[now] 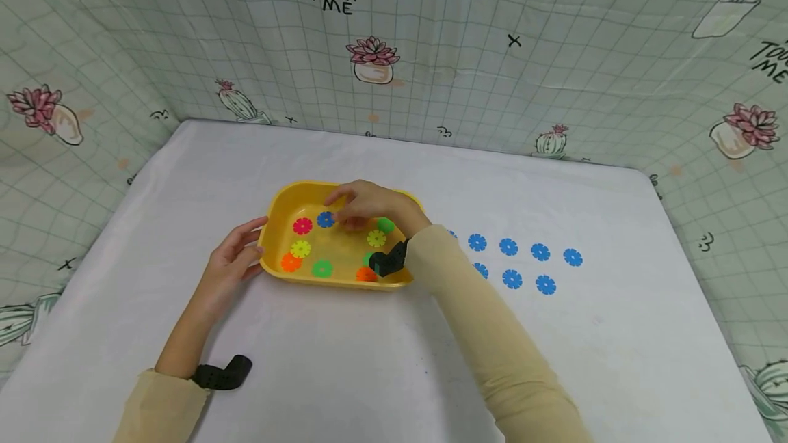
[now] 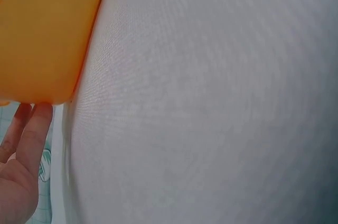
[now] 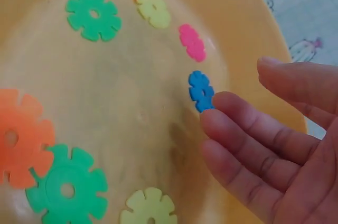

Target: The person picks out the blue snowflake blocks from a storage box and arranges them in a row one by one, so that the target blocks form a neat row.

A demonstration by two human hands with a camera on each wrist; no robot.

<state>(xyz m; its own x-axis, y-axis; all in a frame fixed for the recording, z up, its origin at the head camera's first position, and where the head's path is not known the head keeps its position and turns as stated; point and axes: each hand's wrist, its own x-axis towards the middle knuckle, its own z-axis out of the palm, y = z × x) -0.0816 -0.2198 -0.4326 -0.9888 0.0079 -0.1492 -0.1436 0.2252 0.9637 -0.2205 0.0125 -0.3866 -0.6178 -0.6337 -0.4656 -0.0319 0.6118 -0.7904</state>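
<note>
A yellow tray (image 1: 271,214) holds several notched plastic discs. My right hand (image 1: 368,201) is inside it, above the tray floor near the far side. Its fingertips are right at the edge of a blue disc (image 3: 199,91); the fingers are fairly straight and spread apart in the right wrist view. Beside that disc is a pink-red one (image 1: 302,226). At the tray's left end my left hand (image 1: 230,258) touches the outer wall with extended fingers (image 2: 36,134). My right wrist and sleeve hide part of the tray's right end.
Yellow (image 1: 300,249), orange (image 1: 291,262) and green (image 1: 322,269) discs also lie in the tray. Right of it, blue discs (image 1: 508,247) form two rows on the white table (image 1: 345,368). A patterned curtain (image 1: 455,53) stands behind the table.
</note>
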